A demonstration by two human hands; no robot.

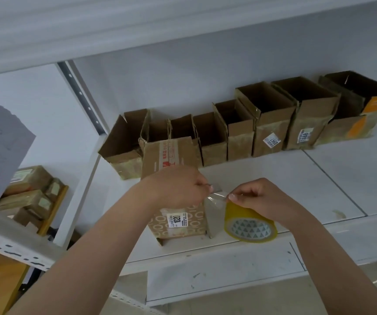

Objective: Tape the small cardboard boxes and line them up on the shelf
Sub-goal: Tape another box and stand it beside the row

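A small cardboard box (pixel 171 155) with a "1020" label stands near the front of the white shelf (pixel 273 178). My left hand (pixel 178 187) hovers over its right side and pinches the free end of a clear tape strip (pixel 217 196). My right hand (pixel 258 198) holds the yellow tape roll (pixel 248 226) just right of the box, thumb and finger pinching the tape where it leaves the roll. A grey flap (pixel 214 219) of the box hangs between box and roll.
Several open-topped cardboard boxes (pixel 271 123) stand in a row along the back of the shelf. A perforated metal upright (pixel 80 94) rises at the left. Beyond it, taped parcels (pixel 28 192) lie stacked on a lower shelf.
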